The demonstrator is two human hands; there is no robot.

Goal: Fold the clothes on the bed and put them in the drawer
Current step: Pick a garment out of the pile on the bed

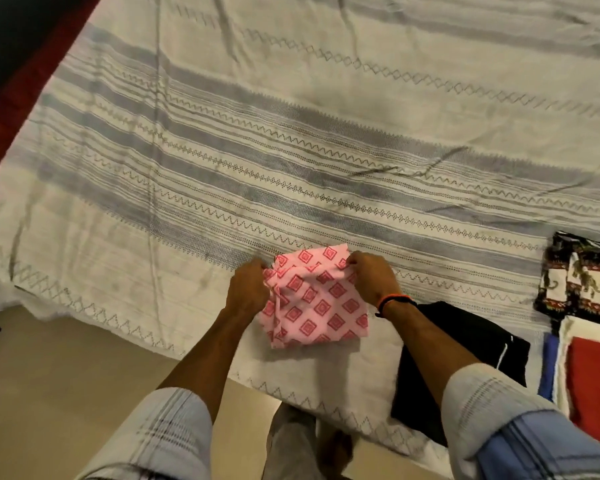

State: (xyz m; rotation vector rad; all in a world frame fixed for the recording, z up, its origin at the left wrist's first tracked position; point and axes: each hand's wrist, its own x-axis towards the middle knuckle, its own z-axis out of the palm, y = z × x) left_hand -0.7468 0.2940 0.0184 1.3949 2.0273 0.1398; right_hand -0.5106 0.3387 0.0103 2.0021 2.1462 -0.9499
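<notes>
A pink cloth with red diamond squares [317,303] lies folded into a small bundle near the front edge of the bed [222,150]. My left hand [248,289] grips its left edge with curled fingers. My right hand [373,277], with an orange and black band at the wrist, pinches the cloth's upper right edge. A black garment [465,344] lies folded on the bed just right of the pink cloth, partly under my right forearm.
The bed wears a cream spread with grey stripes and zigzags. A patterned black, white and red cloth [579,289] and a red and blue piece [593,382] lie at the right edge. Beige floor [66,375] shows at lower left.
</notes>
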